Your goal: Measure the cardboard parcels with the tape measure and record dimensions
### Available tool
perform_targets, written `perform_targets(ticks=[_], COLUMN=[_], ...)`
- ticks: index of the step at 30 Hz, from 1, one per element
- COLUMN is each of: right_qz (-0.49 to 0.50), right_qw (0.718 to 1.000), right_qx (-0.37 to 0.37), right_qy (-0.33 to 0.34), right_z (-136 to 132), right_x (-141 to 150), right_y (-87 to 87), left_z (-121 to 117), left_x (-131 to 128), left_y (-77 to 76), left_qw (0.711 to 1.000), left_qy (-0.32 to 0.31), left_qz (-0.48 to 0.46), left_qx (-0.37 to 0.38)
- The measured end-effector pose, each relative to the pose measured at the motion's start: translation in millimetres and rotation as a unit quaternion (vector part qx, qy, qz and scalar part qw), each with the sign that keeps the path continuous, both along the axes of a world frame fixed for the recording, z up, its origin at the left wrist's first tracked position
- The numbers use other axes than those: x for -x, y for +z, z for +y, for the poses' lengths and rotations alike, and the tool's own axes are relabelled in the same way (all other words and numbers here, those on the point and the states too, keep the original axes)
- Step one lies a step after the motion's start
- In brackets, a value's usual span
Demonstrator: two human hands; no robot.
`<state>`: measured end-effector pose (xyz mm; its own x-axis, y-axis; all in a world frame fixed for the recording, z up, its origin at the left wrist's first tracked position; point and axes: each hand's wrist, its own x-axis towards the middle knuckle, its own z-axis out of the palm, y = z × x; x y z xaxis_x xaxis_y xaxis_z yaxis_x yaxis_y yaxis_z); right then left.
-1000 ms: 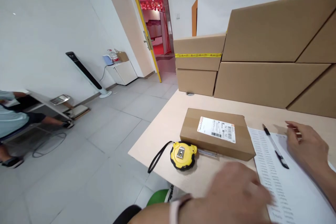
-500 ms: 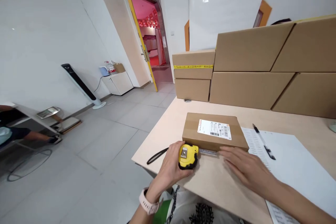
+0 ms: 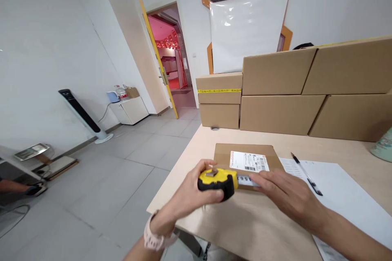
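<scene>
My left hand (image 3: 186,191) is wrapped round a yellow and black tape measure (image 3: 219,180), held above the near side of a small cardboard box (image 3: 222,154). A short length of white blade (image 3: 244,180) with numbers reaches from its case toward the right. My right hand (image 3: 289,195) pinches the blade's free end, its fingertips in front of the box's near right part. On the box's top is a white printed label (image 3: 249,160). The box lies flat on the table, and its near side is partly hidden by the tape measure and my hands.
Right of the box, a black pen (image 3: 306,173) lies on white paper sheets (image 3: 346,187). Large cardboard boxes (image 3: 281,114) are stacked along the table's (image 3: 196,163) back. A pale green container (image 3: 382,147) stands at the far right.
The tape measure has risen from the table beside the box and tilted, with the blade now up at the box's top. My right hand has closed on the blade's end. The view has shifted.
</scene>
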<state>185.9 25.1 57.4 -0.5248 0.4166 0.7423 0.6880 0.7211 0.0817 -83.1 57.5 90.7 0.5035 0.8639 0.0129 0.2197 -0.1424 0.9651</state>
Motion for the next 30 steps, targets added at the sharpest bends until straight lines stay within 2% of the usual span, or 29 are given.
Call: perform_targets(ticks=[3, 6, 8, 11, 13, 15, 17, 20, 25, 30], right_qz=[-0.001, 0.072, 0.143, 0.230, 0.263, 0.287, 0.311, 0.340, 0.346, 0.319], right_qw=[1.000, 0.992, 0.966, 0.907, 0.870, 0.849, 0.844, 0.842, 0.830, 0.832], right_qx=[-0.012, 0.100, 0.187, 0.292, 0.359, 0.398, 0.402, 0.394, 0.415, 0.429], right_qy=[0.005, -0.033, -0.110, -0.197, -0.210, -0.197, -0.171, -0.145, -0.138, -0.145], right_z=[13.0, 22.6, 27.1, 34.0, 40.0, 46.5, 52.4, 57.9, 58.7, 54.2], right_x=[-16.1, -46.2, -71.3, -104.3, -116.6, -119.7, -116.0, -106.0, -97.6, -93.5], right_y=[26.1, 34.5, 25.9, -2.5, -23.4, -39.8, -50.2, -57.6, -63.9, -67.3], left_z=[32.4, 66.0, 86.9, 112.4, 123.5, 130.0, 133.9, 139.0, 147.1, 147.5], left_x=[-4.7, 0.1, 10.0, 26.7, 34.1, 38.0, 40.4, 44.9, 54.9, 61.5], left_y=[31.9, 42.2, 35.4, 11.6, -6.8, -22.5, -33.9, -43.1, -47.6, -47.8], left_qw=[0.999, 0.997, 0.997, 0.993, 0.990, 0.989, 0.989, 0.989, 0.990, 0.989], left_qy=[-0.031, -0.007, 0.035, 0.098, 0.124, 0.131, 0.132, 0.133, 0.127, 0.129], left_qz=[0.042, 0.062, 0.065, 0.067, 0.067, 0.066, 0.063, 0.059, 0.037, 0.005], left_qx=[-0.016, -0.039, -0.038, -0.023, -0.007, 0.007, 0.019, 0.035, 0.056, 0.066])
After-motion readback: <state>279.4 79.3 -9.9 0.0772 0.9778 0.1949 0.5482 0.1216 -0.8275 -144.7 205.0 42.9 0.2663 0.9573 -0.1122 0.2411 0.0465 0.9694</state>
